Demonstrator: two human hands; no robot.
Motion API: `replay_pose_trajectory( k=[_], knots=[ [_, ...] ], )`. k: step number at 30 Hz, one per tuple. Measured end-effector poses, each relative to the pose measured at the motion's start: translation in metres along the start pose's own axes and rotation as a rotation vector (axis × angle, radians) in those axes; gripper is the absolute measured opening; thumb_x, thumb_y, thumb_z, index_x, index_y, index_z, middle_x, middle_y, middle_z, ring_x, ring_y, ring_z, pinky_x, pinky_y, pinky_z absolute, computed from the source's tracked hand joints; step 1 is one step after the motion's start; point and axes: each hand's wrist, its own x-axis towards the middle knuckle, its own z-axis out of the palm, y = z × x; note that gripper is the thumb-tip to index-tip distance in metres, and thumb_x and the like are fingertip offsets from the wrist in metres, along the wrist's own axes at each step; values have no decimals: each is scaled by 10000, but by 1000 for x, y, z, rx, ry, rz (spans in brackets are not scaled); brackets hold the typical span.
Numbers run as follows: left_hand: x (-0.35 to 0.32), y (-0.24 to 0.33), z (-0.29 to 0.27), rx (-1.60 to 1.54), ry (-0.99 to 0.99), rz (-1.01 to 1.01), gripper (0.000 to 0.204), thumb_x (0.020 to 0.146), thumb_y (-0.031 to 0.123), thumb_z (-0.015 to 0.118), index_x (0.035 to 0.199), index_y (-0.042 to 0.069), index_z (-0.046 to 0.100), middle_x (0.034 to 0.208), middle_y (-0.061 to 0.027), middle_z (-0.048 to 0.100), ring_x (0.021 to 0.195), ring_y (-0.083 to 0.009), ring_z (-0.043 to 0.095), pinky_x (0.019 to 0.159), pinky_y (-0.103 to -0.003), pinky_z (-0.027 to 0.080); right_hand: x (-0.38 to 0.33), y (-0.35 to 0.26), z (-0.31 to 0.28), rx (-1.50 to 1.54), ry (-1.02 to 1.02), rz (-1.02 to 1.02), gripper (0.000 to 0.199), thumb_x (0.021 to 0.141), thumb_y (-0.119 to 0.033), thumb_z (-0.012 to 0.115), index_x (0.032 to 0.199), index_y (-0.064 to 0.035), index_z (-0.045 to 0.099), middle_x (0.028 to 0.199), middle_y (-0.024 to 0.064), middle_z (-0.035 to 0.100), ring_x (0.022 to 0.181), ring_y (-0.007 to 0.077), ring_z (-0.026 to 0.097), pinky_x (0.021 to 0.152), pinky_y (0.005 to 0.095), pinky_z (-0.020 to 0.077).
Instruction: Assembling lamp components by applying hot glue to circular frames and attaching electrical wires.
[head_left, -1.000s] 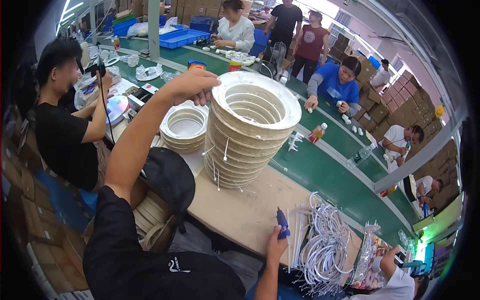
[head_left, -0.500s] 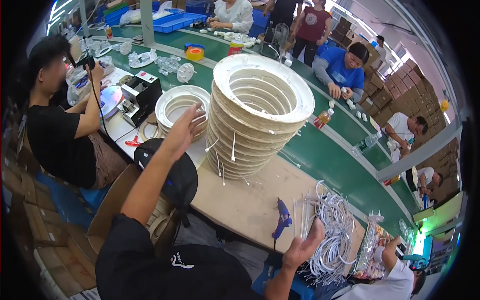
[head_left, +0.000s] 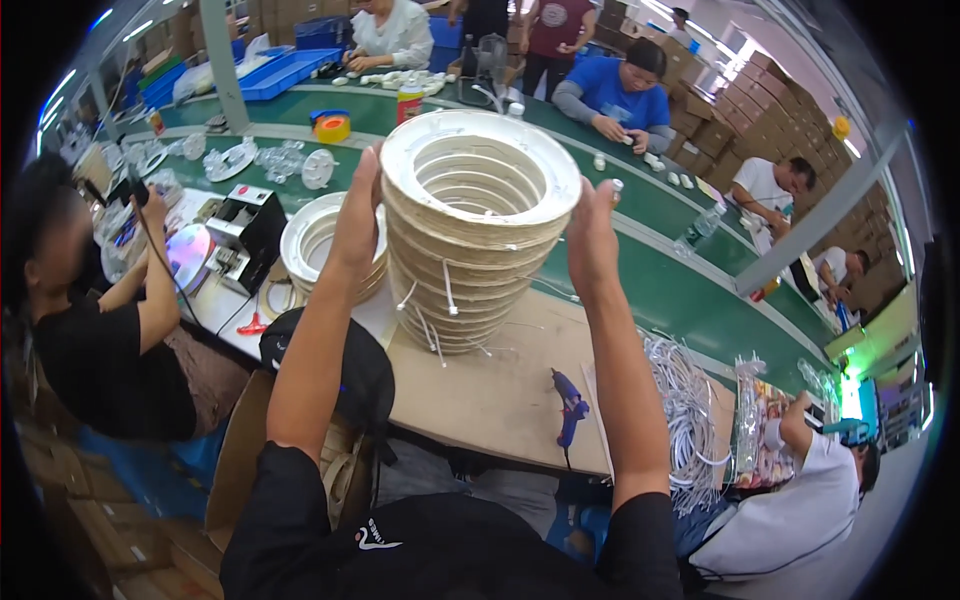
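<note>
A tall stack of off-white rings point(head_left: 465, 285) stands on the brown board, with thin white wires and small connectors hanging from its sides. My left hand point(head_left: 362, 210) lies along the left side of the top ring, palm inward. Opposite it, my right hand point(head_left: 594, 235) is against the right side, its fingertips partly hidden by the rim. Between them both hands clasp the top of the stack. A shorter stack of similar rings point(head_left: 312, 232) sits behind my left forearm. On the board, near my right forearm, lies a blue glue gun point(head_left: 570, 408).
White cables point(head_left: 690, 425) lie bundled right of my right forearm. A black bag point(head_left: 345, 375) is beside my left forearm. Beyond the stack runs a green conveyor point(head_left: 660, 265) holding a plastic bottle point(head_left: 700, 228) and clear parts. A black device point(head_left: 248, 238) stands left; co-workers sit around.
Both hands have moved up and inward to the sides of the tall stack. The right hand has left the cable bundle. The view has shifted, and the stack stays on the board.
</note>
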Motion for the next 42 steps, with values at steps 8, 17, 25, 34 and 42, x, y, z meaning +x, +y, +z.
replay_pose_trajectory(
  k=[8, 17, 25, 34, 42],
  knots=[
    [8, 21, 19, 9, 144, -73, 586, 1055, 441, 436, 1439, 0, 478, 1415, -113, 565, 1276, -198, 541, 1106, -333, 379, -29, -51, 67, 141, -170, -33, 737, 1053, -609, 279, 1441, -16, 483, 1447, 121, 541, 1336, 234, 497, 1136, 366, 346],
    [9, 14, 116, 247, -51, 377, 542, 1013, 308, 515, 1414, -48, 437, 1366, -169, 506, 1271, -258, 488, 1110, -352, 347, -44, -133, -14, 275, -144, -276, 635, 1061, -504, 342, 1383, 12, 525, 1269, 172, 652, 1141, 257, 647, 1042, 395, 478],
    [-78, -137, 218, 303, 72, 140, 723, 988, 313, 550, 1499, -106, 258, 1471, -299, 368, 1355, -398, 389, 1154, -428, 278, -55, -35, -212, 218, 112, -119, 589, 1024, -464, 445, 1354, 11, 557, 1267, 157, 663, 1116, 277, 657, 1011, 399, 497],
    [-116, -262, 162, 275, 101, -83, 672, 1000, 252, 483, 1543, -49, 227, 1533, -238, 326, 1424, -340, 329, 1188, -397, 230, -44, 78, -243, 179, 135, 261, 529, 958, -340, 495, 1349, 13, 547, 1253, 151, 653, 1120, 274, 632, 1029, 392, 459],
    [-121, -275, 133, 384, 76, -169, 737, 1000, 327, 523, 1561, -22, 195, 1535, -256, 322, 1434, -360, 319, 1195, -403, 220, -16, 113, -248, -17, 52, 278, 590, 855, -220, 523, 1394, 17, 501, 1223, 147, 643, 1079, 282, 635, 984, 375, 491]
  ],
)
